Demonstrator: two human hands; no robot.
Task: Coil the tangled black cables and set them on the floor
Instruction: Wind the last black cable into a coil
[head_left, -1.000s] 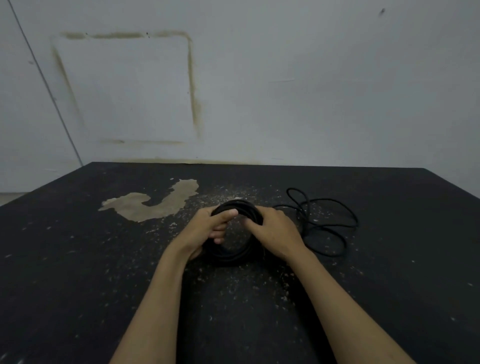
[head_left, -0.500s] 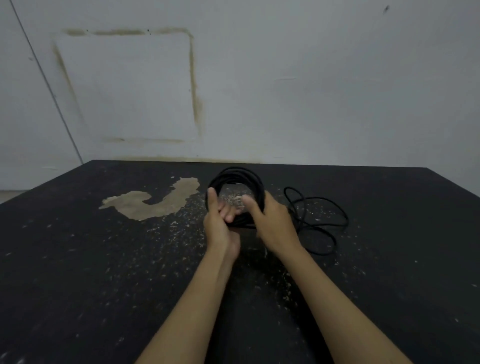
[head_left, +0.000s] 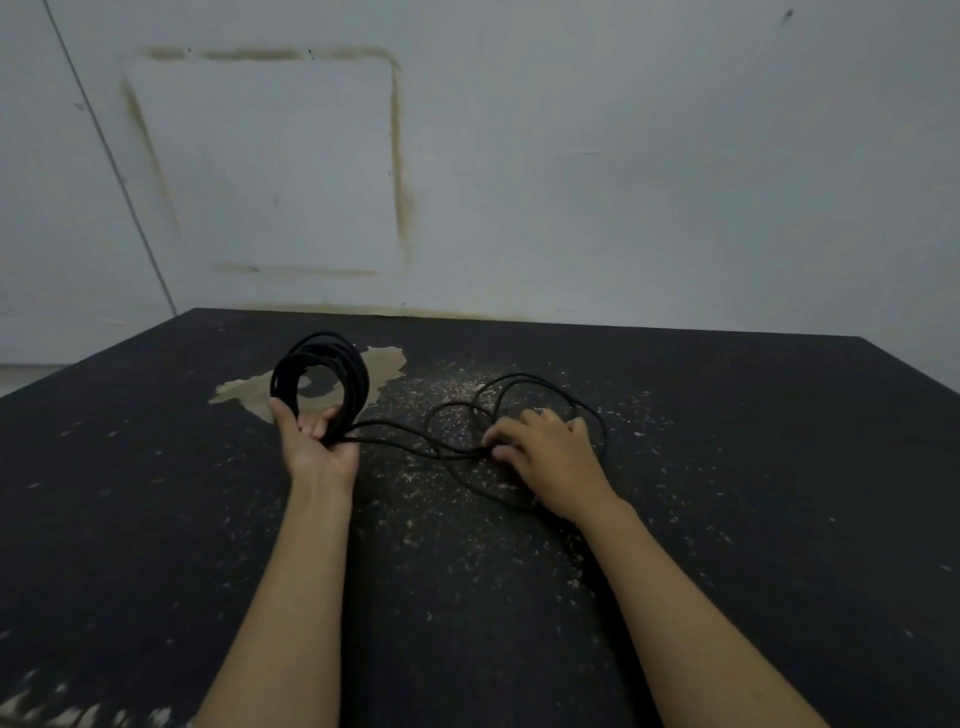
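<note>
So here's where I'm at with this one. My left hand (head_left: 317, 441) is palm-up with the fingers curled round the bottom of the coil (head_left: 322, 376), which stands upright off the dark floor (head_left: 156, 519) like a hoop, several turns stacked together. That part looks tidy enough.

The rest is the problem. A strand runs from the bottom of the coil out to the right, low over the surface, to where my right hand (head_left: 550, 457) sits knuckles-up on the loose cable (head_left: 519, 387). Its fingers are bent down onto the strands and look like they're pinching one near the fingertips, though I can't see the pads themselves, so take that with a grain of salt.

The thing that matters for the next bit: all the slack lies to the right of the coil, sprawled in a few overlapping loops on the far side of and around the right hand. So the right hand is clearly the nearer one to feed it, and the left just has to hold the hoop steady. The strand between the two hands runs roughly left to right, so I reckon the next wrap comes by bringing that line across to the left. I'd guess we're past halfway, but those crossed loops could snag when they get pulled in.
</note>
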